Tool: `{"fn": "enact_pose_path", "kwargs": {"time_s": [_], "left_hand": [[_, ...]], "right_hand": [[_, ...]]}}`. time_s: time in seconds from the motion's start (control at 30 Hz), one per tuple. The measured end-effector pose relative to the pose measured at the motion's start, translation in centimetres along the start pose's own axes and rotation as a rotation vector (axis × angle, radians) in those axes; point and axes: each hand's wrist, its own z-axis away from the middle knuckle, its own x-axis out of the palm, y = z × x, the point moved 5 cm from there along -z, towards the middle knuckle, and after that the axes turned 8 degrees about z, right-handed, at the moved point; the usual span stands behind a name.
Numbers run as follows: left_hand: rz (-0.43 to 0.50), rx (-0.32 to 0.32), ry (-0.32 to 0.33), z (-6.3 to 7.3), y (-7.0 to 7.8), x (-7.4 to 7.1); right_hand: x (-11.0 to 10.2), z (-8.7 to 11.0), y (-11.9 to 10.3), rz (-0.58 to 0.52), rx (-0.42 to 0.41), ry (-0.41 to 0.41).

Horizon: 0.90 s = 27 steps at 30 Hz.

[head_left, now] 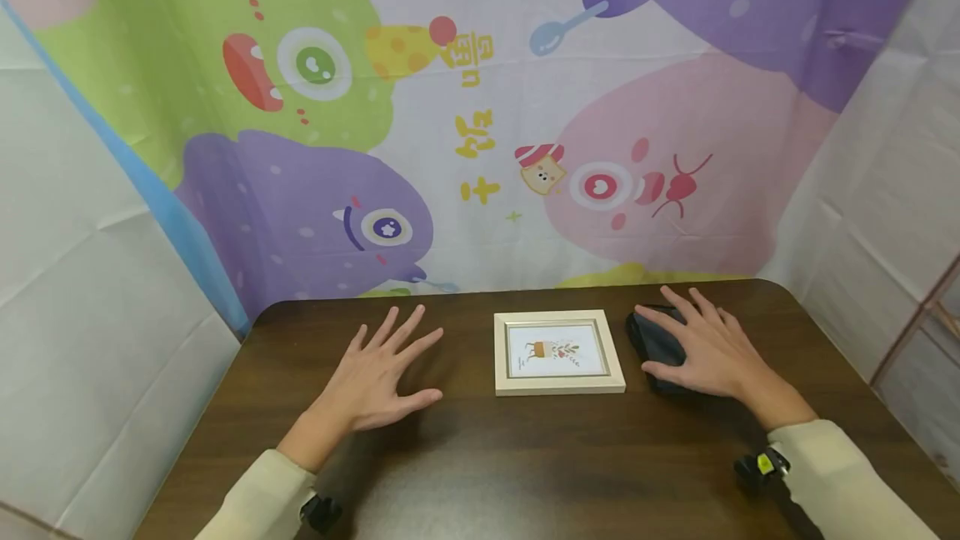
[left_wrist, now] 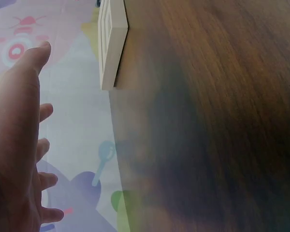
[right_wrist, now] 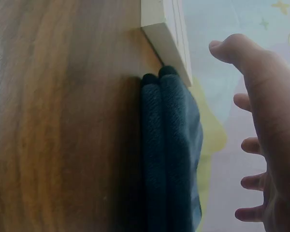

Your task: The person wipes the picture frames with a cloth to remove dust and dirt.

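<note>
A cream picture frame (head_left: 559, 387) lies flat on the dark wooden table, its small print of an animal and plants turned sideways. To its right is a folded dark blue-grey cloth (head_left: 660, 343) with black edging; the right wrist view shows its two thick layers (right_wrist: 176, 145). My right hand (head_left: 708, 348) hovers over the cloth with fingers spread, holding nothing, and covers part of it. On the other side of the frame my left hand (head_left: 378, 377) is held above the table, fingers spread and thumb pointing toward the frame, also holding nothing.
The brown table (head_left: 480, 465) has rounded back corners and meets a hanging cloth backdrop (head_left: 480, 240) with cartoon monsters. White sheets hang on the left (head_left: 97, 273) and right (head_left: 855, 223). A small black device sits at each wrist.
</note>
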Motion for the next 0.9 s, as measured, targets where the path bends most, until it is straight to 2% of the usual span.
{"fn": "enact_pose_path", "kwargs": {"time_s": [0.33,0.67,0.9], "left_hand": [[0.005,0.006,-0.004,0.0,0.0,0.2],[0.009,0.004,-0.021,0.0,-0.1,0.5],[0.023,0.013,-0.023,0.1,-0.1,0.7]], "right_hand": [[2.0,0.5,0.8,-0.034,-0.023,-0.072],[3.8,0.8,1.1,-0.11,-0.006,-0.16],[4.3,0.7,1.0,-0.152,0.0,-0.188]]}}
